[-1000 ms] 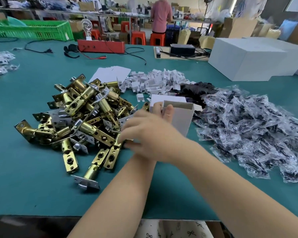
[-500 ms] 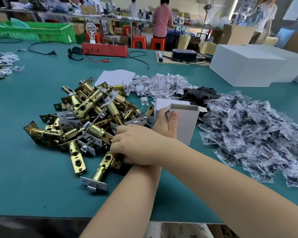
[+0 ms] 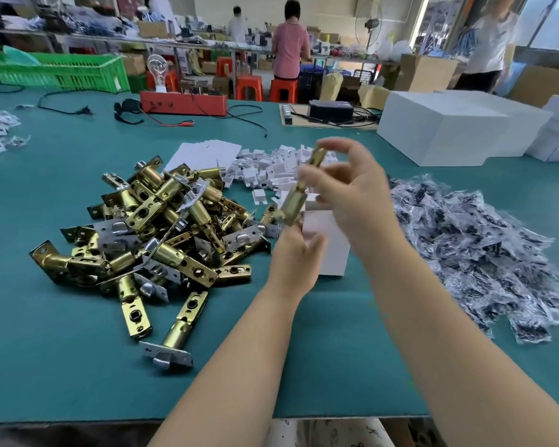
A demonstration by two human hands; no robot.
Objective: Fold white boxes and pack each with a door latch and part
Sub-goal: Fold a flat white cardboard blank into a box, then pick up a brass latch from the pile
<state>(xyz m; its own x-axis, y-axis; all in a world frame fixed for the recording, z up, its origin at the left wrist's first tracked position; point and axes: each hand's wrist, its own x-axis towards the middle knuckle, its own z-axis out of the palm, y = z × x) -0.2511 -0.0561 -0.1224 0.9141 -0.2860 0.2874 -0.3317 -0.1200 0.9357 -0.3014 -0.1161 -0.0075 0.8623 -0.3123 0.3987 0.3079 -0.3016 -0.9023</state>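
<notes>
Right hand [image 3: 352, 201] grip pinches a brass tubular door latch [image 3: 299, 191], tilted, above the open white cardboard box [image 3: 328, 240]. Left hand [image 3: 296, 253] grips the box's left side, upright on the teal surface [image 3: 62, 350]. Brass latch pile [image 3: 149, 227] left, bagged black parts [image 3: 471, 253] right.

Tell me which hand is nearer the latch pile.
Left. The left hand grips the white box just right of the latch pile. The right hand is raised above the box, farther right, pinching a latch.
</notes>
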